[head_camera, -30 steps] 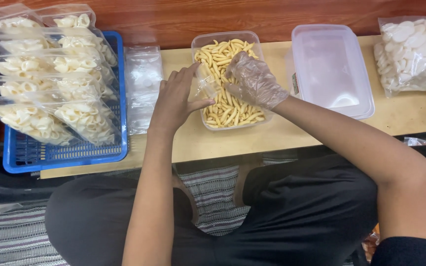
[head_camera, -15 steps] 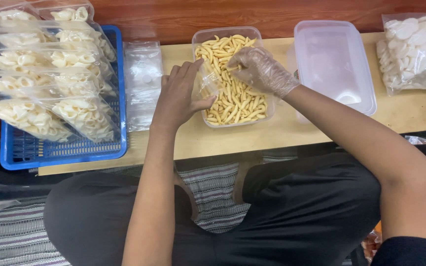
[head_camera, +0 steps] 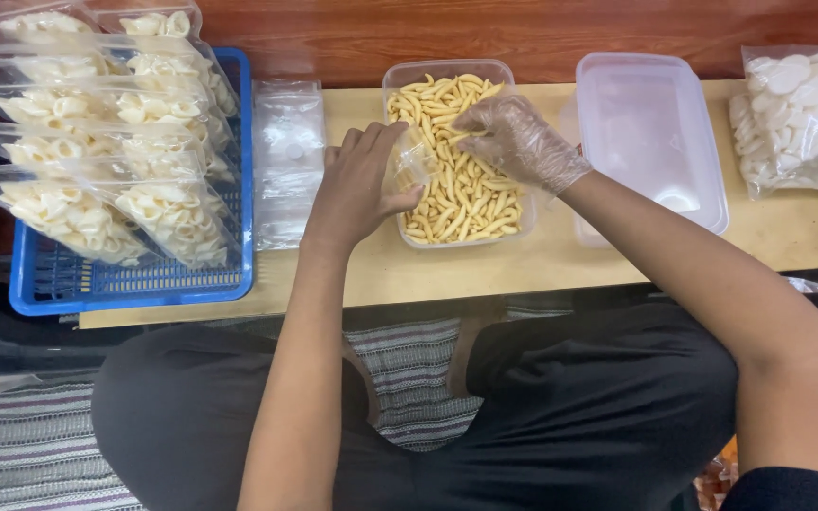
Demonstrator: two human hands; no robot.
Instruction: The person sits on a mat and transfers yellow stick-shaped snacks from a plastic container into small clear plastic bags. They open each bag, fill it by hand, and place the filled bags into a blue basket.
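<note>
— What has your left hand [head_camera: 357,185] got?

— Your grip there is closed on a small clear plastic bag [head_camera: 409,163], thin and crinkly, held at the left rim of the clear tub [head_camera: 400,78]. Thumb and fingers pinch the film so it bunches up.

— And your right hand [head_camera: 521,142]?

— It wears a loose, see-through plastic glove, wrinkled over the knuckles. Your fingertips are pinched shut on a few of the stick snacks [head_camera: 461,194], right above the tub and just beside the bag's mouth.

— Where does the tub sit?

— In the upper middle of the frame, on the pale, smooth bench [head_camera: 570,265]. It is rectangular with rounded corners, filled with short, yellow, finger-shaped sticks with a dry, matte look.

— What lies around you?

— To the right of the tub, touching it, an empty frosted container [head_camera: 650,132] of the same shape. At the upper right, a clear bag of white round chips [head_camera: 800,118]. Left of your left hand, a flat stack of glossy empty bags [head_camera: 286,161]. At the upper left, a blue latticed plastic basket [head_camera: 144,284] heaped with sealed packs of pale, curled shell crackers [head_camera: 97,142].
</note>
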